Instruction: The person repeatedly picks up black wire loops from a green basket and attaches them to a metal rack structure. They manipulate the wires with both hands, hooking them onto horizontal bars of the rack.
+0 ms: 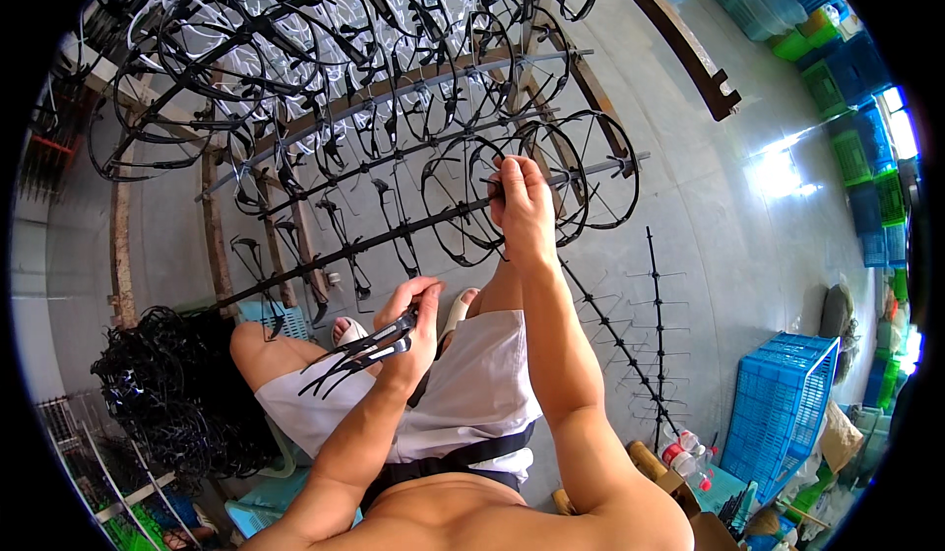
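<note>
My left hand [421,332], low over my lap, is closed around several thin black curved plastic pieces [364,350] with flattened ends. Further out, my right hand [525,206] pinches at a long black rod [379,241] fitted with wire hooks. Its fingertips cover a small dark part, and what exactly they hold is hidden. Black hoop-shaped pieces [459,206] hang on the rod beside the right hand. To the left along the same rod, more black pieces [392,218] dangle from the hooks.
Behind are further rods loaded with black and white pieces [325,78]. A black heap [162,393] lies at the left. Bare hooked rods [658,324] stand to the right, near a blue crate [783,408] and plastic bottles [686,457]. Stacked crates [854,147] line the right side.
</note>
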`<state>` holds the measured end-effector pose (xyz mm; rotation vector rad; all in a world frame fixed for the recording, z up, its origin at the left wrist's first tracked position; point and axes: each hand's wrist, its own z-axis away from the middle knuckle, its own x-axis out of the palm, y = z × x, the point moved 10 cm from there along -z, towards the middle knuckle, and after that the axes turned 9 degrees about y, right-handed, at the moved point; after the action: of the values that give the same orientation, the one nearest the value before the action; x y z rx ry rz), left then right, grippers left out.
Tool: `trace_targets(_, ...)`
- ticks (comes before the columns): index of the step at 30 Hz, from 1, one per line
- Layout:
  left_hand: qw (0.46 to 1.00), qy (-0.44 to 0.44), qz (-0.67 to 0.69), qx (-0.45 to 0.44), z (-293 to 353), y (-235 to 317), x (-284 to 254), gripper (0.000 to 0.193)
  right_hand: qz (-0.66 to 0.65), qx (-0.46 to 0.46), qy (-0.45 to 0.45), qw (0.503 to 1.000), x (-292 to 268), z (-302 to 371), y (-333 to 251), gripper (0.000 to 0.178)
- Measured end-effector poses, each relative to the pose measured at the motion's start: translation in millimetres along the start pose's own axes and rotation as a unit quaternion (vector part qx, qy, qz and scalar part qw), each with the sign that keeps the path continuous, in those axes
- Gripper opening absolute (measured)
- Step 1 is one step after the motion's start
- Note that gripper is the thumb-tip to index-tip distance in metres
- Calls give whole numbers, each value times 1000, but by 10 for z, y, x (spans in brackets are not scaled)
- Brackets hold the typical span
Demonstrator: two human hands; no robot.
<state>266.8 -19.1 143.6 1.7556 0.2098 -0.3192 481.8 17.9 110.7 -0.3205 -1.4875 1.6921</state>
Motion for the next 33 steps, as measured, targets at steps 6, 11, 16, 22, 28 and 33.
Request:
trace_targets(6, 1000, -2, -5, -26, -4, -29, -1, 14, -17, 17, -28, 999, 21, -5, -11, 23)
trace_targets(11, 1000, 8, -9, -17, -32, -32, -33, 15, -35, 3, -79, 996, -16, 127, -28, 23)
trace_targets(16, 995, 19, 61, -78, -67, -90, -4, 18, 1, -54, -128, 990, -292, 281, 170, 30)
trace_targets(22, 994, 21, 59, -89, -88, -79, 8, 18, -127, -44, -108, 985, -503, 580, 331, 40)
trace_targets(28, 994, 13, 56, -94, -82, -89, 35, 17, -144, -28, -60, 987, -518, 630, 312, 33)
trace_targets(33, 993, 11, 65, -97, -92, -73, 35, 17, -177, -9, -51, 983, -546, 629, 397, 33)
